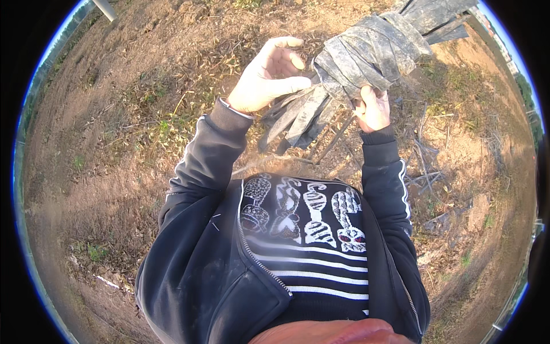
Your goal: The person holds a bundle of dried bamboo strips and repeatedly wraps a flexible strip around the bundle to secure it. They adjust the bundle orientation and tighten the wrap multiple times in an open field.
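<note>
A thick bundle of weathered grey flat strips (pixel 365 53), which look like plastic drip tape, is held up in front of me at the upper right. Strips are wound crosswise around its middle. Loose strip ends (pixel 303 116) fan out below the winding, and more strips stick out past its far end. My right hand (pixel 373 107) grips the wound part at its lower edge, with some fingers hidden behind it. To the left of the bundle, my left hand (pixel 275 71) is empty, its fingers curved and apart. Its thumb tip points at the winding's near end.
Dry soil with withered leaves (pixel 142 99) surrounds me. Thin dry stalks (pixel 423 167) lie on the ground at right, near a scrap of dark film (pixel 442 219). A pale post (pixel 104 9) stands at the upper left.
</note>
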`<action>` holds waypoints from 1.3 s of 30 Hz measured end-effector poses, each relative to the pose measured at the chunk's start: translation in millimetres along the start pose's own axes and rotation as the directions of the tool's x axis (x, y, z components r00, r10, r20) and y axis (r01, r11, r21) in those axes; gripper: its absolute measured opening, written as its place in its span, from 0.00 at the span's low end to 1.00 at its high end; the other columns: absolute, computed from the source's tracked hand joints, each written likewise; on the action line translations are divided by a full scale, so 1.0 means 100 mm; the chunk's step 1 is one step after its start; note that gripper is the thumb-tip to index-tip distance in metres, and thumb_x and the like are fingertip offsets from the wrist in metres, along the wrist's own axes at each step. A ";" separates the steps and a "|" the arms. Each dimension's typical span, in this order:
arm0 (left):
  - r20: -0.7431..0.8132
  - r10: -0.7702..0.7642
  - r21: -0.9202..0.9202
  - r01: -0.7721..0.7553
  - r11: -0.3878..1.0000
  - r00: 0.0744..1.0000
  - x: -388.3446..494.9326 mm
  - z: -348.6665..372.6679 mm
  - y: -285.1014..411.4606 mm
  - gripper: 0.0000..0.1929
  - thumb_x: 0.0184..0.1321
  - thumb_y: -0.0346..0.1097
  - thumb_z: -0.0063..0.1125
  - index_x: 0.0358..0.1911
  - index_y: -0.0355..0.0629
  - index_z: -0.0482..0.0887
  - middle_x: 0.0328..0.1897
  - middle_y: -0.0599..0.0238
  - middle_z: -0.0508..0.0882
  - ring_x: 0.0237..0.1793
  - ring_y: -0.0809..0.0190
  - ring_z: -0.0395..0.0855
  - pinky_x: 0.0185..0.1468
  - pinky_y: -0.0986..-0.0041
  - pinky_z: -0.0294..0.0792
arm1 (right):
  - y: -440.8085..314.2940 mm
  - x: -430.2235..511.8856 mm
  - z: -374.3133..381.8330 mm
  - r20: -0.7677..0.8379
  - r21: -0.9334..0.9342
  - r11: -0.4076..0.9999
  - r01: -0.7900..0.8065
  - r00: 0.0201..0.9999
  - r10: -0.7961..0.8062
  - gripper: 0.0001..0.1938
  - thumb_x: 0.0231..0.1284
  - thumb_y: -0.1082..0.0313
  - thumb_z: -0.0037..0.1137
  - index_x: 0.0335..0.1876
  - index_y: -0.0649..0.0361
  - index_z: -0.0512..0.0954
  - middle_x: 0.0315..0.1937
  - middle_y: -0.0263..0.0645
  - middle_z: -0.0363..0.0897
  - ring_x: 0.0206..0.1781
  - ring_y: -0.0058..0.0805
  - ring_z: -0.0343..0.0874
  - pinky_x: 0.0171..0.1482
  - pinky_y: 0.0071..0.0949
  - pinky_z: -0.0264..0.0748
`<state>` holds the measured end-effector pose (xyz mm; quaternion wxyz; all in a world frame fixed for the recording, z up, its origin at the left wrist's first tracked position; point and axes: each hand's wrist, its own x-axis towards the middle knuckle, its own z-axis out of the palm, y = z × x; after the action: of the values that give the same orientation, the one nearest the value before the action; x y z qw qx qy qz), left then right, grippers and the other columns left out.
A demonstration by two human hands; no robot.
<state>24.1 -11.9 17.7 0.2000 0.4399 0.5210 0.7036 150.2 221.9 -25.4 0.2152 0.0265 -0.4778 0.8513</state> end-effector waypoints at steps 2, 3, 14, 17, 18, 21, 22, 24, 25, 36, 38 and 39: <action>0.090 -0.077 0.058 0.072 0.996 0.993 0.05 -0.02 -0.04 0.42 0.52 0.23 0.72 0.71 0.43 0.62 0.60 0.62 0.76 0.61 0.64 0.74 0.66 0.68 0.68 | 0.04 0.02 0.00 0.172 0.075 0.997 -0.027 0.985 0.014 0.25 0.59 0.70 0.68 0.62 0.51 0.72 0.50 0.35 0.81 0.32 0.18 0.78 0.22 0.14 0.64; 0.202 -0.137 -0.165 0.171 0.971 0.970 0.07 0.01 -0.08 0.44 0.51 0.22 0.71 0.72 0.42 0.61 0.64 0.62 0.75 0.64 0.63 0.72 0.68 0.68 0.66 | 0.06 0.03 0.00 0.230 0.127 0.992 -0.020 0.973 -0.010 0.25 0.59 0.70 0.68 0.62 0.51 0.72 0.49 0.34 0.81 0.32 0.18 0.78 0.22 0.14 0.66; 0.190 -0.070 -0.342 0.132 0.931 0.979 0.08 0.20 -0.39 0.48 0.44 0.14 0.71 0.72 0.43 0.62 0.70 0.62 0.72 0.69 0.60 0.69 0.70 0.63 0.67 | 0.05 0.13 0.06 0.186 -0.197 0.980 -0.026 0.980 0.064 0.24 0.58 0.60 0.71 0.58 0.52 0.73 0.40 0.29 0.79 0.25 0.14 0.70 0.22 0.17 0.61; 0.139 0.017 -0.312 0.028 0.950 0.990 0.06 0.23 -0.37 0.44 0.47 0.15 0.70 0.71 0.43 0.64 0.68 0.62 0.74 0.68 0.60 0.71 0.65 0.65 0.73 | 0.07 0.15 0.07 0.143 -0.234 0.971 -0.052 0.986 0.088 0.24 0.59 0.55 0.70 0.57 0.53 0.73 0.38 0.29 0.78 0.24 0.14 0.69 0.22 0.17 0.61; 0.122 0.001 -0.315 0.037 0.948 0.992 0.05 0.24 -0.37 0.43 0.48 0.15 0.70 0.70 0.43 0.64 0.67 0.62 0.75 0.67 0.60 0.72 0.65 0.66 0.73 | 0.06 0.15 0.07 0.126 -0.347 0.936 -0.056 0.986 0.105 0.26 0.63 0.50 0.65 0.60 0.54 0.72 0.37 0.28 0.77 0.24 0.14 0.67 0.23 0.17 0.61; 0.061 0.005 -0.338 0.016 0.941 0.998 0.02 0.23 -0.33 0.41 0.49 0.16 0.70 0.69 0.42 0.66 0.65 0.62 0.77 0.64 0.61 0.76 0.66 0.66 0.72 | 0.08 0.13 0.06 0.087 -0.310 0.947 -0.082 0.990 0.114 0.28 0.65 0.45 0.59 0.62 0.56 0.71 0.37 0.29 0.77 0.23 0.14 0.68 0.23 0.16 0.62; 0.035 0.020 -0.347 -0.006 0.938 0.999 0.03 0.21 -0.33 0.40 0.49 0.16 0.70 0.69 0.42 0.67 0.65 0.61 0.77 0.63 0.61 0.76 0.67 0.66 0.71 | 0.10 0.14 0.06 0.073 -0.252 0.961 -0.114 0.988 0.136 0.29 0.69 0.46 0.55 0.66 0.57 0.69 0.39 0.31 0.81 0.24 0.14 0.68 0.24 0.15 0.65; -0.013 0.101 -0.317 -0.100 0.943 0.995 0.05 0.15 -0.32 0.38 0.51 0.17 0.69 0.68 0.41 0.68 0.63 0.61 0.79 0.62 0.62 0.77 0.66 0.67 0.71 | 0.13 0.09 0.08 0.075 -0.446 0.888 -0.114 0.984 0.164 0.27 0.71 0.50 0.54 0.67 0.59 0.69 0.40 0.33 0.82 0.24 0.13 0.69 0.25 0.14 0.66; -0.046 0.125 -0.228 -0.132 0.965 0.991 0.07 0.09 -0.32 0.35 0.53 0.19 0.69 0.66 0.42 0.70 0.60 0.61 0.81 0.59 0.62 0.79 0.64 0.68 0.72 | 0.14 0.07 0.09 0.034 -0.541 0.830 -0.138 0.982 0.185 0.27 0.72 0.51 0.54 0.68 0.59 0.68 0.40 0.33 0.83 0.24 0.12 0.69 0.25 0.14 0.66; -0.148 0.262 0.972 0.092 0.216 0.953 -0.09 -0.20 -0.51 0.52 0.41 0.42 0.76 0.73 0.50 0.59 0.41 0.59 0.83 0.46 0.51 0.81 0.56 0.59 0.67 | 0.11 -0.01 0.40 0.014 -0.553 0.797 -0.243 0.954 0.301 0.20 0.70 0.60 0.57 0.61 0.63 0.71 0.36 0.40 0.83 0.22 0.12 0.69 0.24 0.14 0.65; 0.006 0.326 1.000 -0.015 0.025 0.945 -0.12 -0.10 -0.61 0.45 0.48 0.36 0.65 0.75 0.56 0.59 0.39 0.63 0.77 0.45 0.55 0.76 0.55 0.58 0.64 | 0.16 -0.02 0.43 0.001 -0.473 0.834 -0.285 0.946 0.324 0.17 0.72 0.56 0.54 0.54 0.61 0.72 0.40 0.45 0.84 0.23 0.12 0.68 0.24 0.14 0.65; 0.030 0.364 0.999 -0.023 -0.025 0.931 -0.14 -0.06 -0.66 0.43 0.50 0.35 0.63 0.74 0.57 0.61 0.39 0.63 0.77 0.44 0.55 0.76 0.55 0.57 0.63 | 0.21 -0.05 0.44 -0.056 -0.397 0.860 -0.322 0.943 0.327 0.18 0.72 0.53 0.54 0.53 0.61 0.73 0.41 0.44 0.84 0.23 0.13 0.69 0.25 0.16 0.67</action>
<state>14.3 -0.6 -48.5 -0.3334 0.4305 0.8146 0.1999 138.9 174.1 -19.6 0.0665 -0.0933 -0.6408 0.7591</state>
